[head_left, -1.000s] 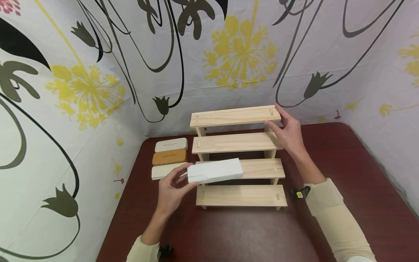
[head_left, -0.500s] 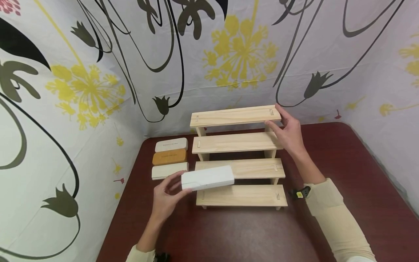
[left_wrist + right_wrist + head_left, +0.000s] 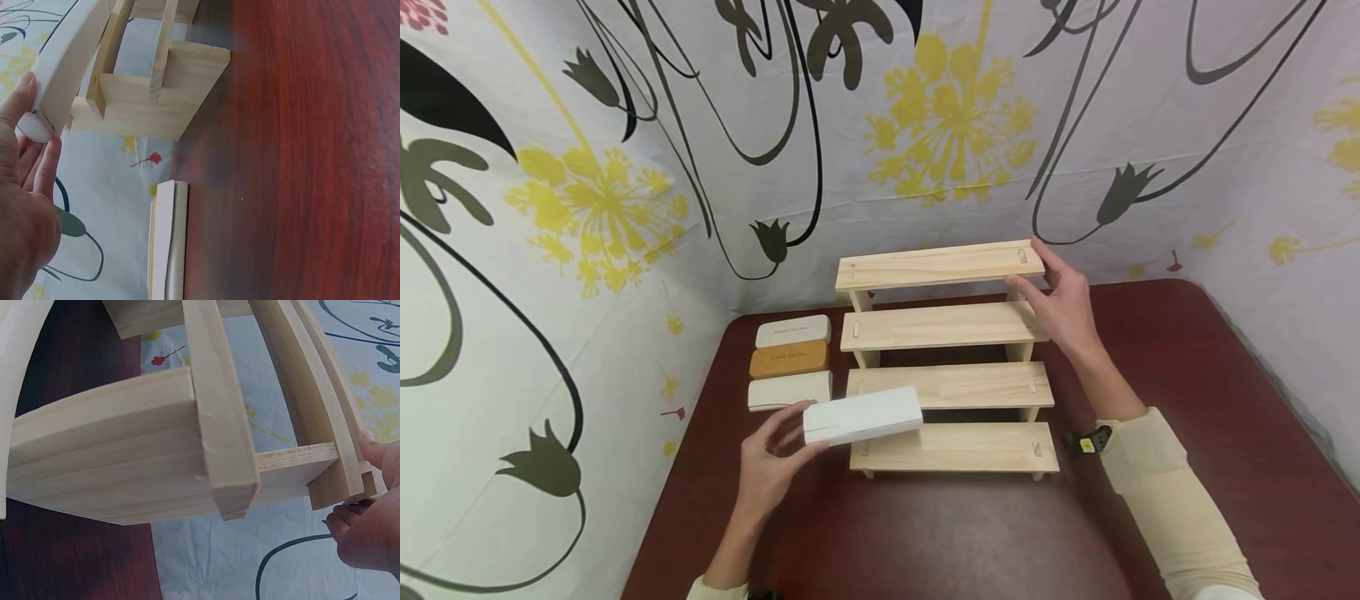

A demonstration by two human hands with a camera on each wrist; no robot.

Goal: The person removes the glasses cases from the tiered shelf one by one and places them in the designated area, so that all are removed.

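My left hand (image 3: 766, 471) pinches one end of a long white glasses case (image 3: 862, 415), thumb on one face and fingers on the other. In the head view the case overlaps the two lower tiers of a pale wooden step rack (image 3: 955, 446). The left wrist view shows the case (image 3: 69, 59) held up beside the rack's side panel (image 3: 150, 106). My right hand (image 3: 1062, 310) grips the right end of the rack's top shelf (image 3: 940, 265), thumb at the front edge. From the right wrist, that hand (image 3: 372, 519) curls round the shelf end.
Left of the rack, a white case (image 3: 793, 331), a mustard-brown case (image 3: 788, 359) and a cream case (image 3: 790, 390) lie in a row on the dark red table (image 3: 970, 533). A floral-patterned cloth (image 3: 925, 125) hangs behind and at the sides.
My left hand has drawn the white glasses case left and toward me, from over the third shelf down toward the lowest one. The right hand stays on the top shelf.
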